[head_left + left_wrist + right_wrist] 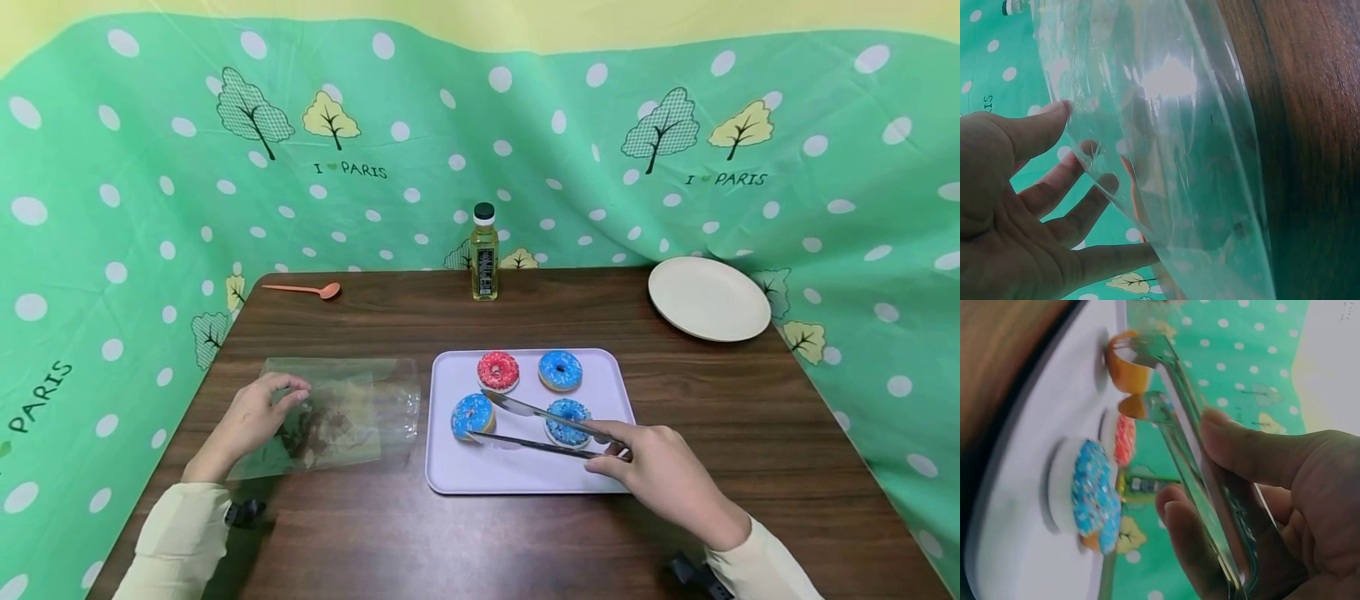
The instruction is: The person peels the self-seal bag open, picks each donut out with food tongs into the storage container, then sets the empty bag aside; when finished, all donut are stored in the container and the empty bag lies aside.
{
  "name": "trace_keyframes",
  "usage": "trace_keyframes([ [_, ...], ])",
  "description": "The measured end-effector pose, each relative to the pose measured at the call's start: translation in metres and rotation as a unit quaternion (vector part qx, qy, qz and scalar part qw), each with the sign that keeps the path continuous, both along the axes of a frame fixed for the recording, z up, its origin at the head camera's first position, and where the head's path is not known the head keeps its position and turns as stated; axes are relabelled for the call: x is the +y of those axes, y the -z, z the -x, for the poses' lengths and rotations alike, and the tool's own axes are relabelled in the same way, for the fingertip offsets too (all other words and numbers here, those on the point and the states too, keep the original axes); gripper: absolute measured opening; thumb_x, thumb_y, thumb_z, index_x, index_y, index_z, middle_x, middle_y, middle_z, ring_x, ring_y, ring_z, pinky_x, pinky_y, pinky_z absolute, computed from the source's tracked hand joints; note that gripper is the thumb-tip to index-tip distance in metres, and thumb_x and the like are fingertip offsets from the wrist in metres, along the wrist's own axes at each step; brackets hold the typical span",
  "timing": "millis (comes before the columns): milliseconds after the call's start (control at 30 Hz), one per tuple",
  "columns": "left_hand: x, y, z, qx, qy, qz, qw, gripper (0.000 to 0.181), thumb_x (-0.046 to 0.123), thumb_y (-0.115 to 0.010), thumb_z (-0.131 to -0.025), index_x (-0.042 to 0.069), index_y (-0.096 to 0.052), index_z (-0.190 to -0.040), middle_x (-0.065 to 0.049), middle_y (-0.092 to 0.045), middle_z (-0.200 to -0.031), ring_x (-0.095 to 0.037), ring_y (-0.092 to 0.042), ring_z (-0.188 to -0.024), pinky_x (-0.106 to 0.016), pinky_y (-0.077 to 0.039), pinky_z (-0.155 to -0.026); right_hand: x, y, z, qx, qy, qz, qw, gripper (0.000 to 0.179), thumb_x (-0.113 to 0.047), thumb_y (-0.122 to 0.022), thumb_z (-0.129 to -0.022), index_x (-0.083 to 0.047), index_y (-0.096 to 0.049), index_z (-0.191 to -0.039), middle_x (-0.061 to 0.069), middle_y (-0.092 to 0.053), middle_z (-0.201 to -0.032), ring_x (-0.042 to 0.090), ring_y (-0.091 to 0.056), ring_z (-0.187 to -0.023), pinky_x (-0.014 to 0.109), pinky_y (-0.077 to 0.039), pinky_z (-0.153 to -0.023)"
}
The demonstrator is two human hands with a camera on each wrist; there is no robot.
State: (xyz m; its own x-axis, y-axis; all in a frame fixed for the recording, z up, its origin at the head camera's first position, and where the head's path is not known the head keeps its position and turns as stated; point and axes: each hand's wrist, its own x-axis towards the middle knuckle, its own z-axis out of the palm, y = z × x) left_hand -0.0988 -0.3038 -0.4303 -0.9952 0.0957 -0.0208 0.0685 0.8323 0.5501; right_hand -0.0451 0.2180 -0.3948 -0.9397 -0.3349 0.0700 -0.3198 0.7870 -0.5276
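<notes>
My right hand point(667, 475) grips metal tongs point(540, 412) over a pale tray point(517, 475). The tong tips stand on either side of a blue-iced donut point(471, 415) at the tray's front left; its orange-brown side point(1129, 375) shows between them in the right wrist view. A red donut point(498, 370), a blue donut point(559, 370) and a sprinkled blue donut point(567, 417), partly behind the tongs, also lie on the tray. My left hand point(251, 417) pinches the edge of a clear plastic bag point(1179, 137) left of the tray, its thumb and fingertips at the film.
An oil bottle point(484, 258) with a dark cap stands at the table's back edge. An orange spoon point(315, 290) lies at the back left, and a white plate point(708, 298) sits at the back right. A green dotted cloth point(420, 150) hangs behind the wooden table.
</notes>
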Motion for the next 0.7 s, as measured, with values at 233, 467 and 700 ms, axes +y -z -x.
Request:
trace_keyframes([
  [233, 0.0, 0.0, 0.0, -0.001, 0.002, -0.004, 1.0, 0.03, 0.029, -0.055, -0.106, 0.005, -0.07, -0.117, -0.023, -0.058, -0.128, -0.045, -0.056, -0.116, -0.062, -0.046, -0.088, 0.01, -0.008, 0.001, -0.011, 0.002, -0.033, 0.9994, 0.041, -0.023, -0.085, -0.081, -0.009, -0.075, -0.119, -0.014, -0.066, -0.076, -0.001, -0.053, -0.061, 0.024, -0.043, -0.052],
  [467, -0.002, 0.002, 0.0, 0.008, 0.002, 0.001, 1.0, 0.026, 0.025, -0.057, -0.105, 0.005, -0.071, -0.116, -0.022, -0.059, -0.126, -0.045, -0.056, -0.115, -0.062, -0.046, -0.088, 0.016, -0.015, -0.001, -0.021, 0.003, -0.046, 0.9987, 0.042, -0.021, -0.085, -0.081, -0.007, -0.074, -0.119, -0.014, -0.064, -0.073, 0.001, -0.047, -0.058, 0.024, -0.038, -0.049],
  [700, -0.003, 0.003, -0.003, 0.012, 0.003, 0.003, 0.9999, 0.024, 0.023, -0.058, -0.105, 0.005, -0.07, -0.115, -0.021, -0.059, -0.125, -0.044, -0.059, -0.112, -0.06, -0.047, -0.087, 0.022, -0.019, -0.003, -0.006, 0.004, -0.062, 0.998, 0.043, -0.022, -0.086, -0.08, -0.007, -0.074, -0.118, -0.015, -0.063, -0.071, 0.0, -0.047, -0.057, 0.024, -0.039, -0.049],
])
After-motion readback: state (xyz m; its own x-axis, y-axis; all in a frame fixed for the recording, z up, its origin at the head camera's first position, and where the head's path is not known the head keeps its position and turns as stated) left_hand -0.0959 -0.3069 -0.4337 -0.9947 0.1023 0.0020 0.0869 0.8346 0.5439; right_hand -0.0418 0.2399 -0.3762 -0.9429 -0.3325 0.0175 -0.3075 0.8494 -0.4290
